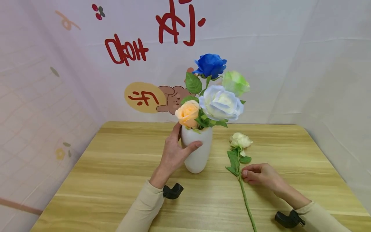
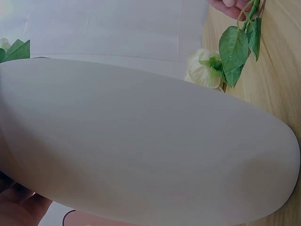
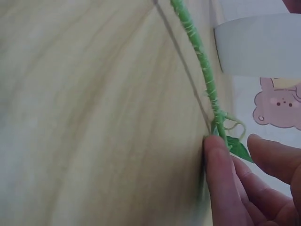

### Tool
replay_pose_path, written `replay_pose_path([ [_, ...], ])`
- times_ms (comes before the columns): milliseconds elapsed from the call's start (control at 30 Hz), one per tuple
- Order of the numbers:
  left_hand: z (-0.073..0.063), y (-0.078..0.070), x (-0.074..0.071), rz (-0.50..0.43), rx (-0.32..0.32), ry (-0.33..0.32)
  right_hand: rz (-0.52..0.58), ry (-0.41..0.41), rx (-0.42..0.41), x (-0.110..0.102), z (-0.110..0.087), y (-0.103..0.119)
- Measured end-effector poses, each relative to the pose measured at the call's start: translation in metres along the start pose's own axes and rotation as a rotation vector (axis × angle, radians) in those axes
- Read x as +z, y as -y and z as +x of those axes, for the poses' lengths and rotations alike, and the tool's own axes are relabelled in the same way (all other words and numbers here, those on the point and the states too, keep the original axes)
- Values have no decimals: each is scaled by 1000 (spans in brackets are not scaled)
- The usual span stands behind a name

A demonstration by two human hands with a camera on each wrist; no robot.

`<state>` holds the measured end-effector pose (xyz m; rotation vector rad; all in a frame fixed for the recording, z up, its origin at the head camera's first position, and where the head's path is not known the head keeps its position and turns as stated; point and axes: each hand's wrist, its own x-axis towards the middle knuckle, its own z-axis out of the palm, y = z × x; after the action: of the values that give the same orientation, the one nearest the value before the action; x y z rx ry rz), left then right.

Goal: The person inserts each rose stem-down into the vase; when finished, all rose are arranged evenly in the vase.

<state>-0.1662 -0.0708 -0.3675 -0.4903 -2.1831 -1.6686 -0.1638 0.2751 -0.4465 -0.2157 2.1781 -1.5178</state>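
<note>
My left hand (image 1: 173,150) grips a white vase (image 1: 200,151) near its top, thumb across the front and fingers round the far left side. Blue, green, pale blue and orange artificial roses stand in the vase; the pale blue rose (image 1: 221,103) is the largest. In the left wrist view the vase (image 2: 141,141) fills most of the picture. To its right, a cream rose (image 1: 240,140) lies on the table, its stem running toward the front edge. My right hand (image 1: 262,176) is at that green stem (image 3: 203,63), fingertips right beside it, thumb held apart.
The wooden table (image 1: 116,167) ends at a white backdrop (image 1: 261,64) with red characters and a cartoon bear (image 1: 176,96). Black devices sit at both wrists, one by the left sleeve (image 1: 173,191) and one by the right sleeve (image 1: 318,211).
</note>
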Motion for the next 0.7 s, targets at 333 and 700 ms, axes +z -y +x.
replay_pose_path([
  [333,1,-2,0,5,-7,5,34,19,37,0,9,-5],
  [700,3,-3,-2,11,-19,12,-66,-19,47,4,16,-1],
])
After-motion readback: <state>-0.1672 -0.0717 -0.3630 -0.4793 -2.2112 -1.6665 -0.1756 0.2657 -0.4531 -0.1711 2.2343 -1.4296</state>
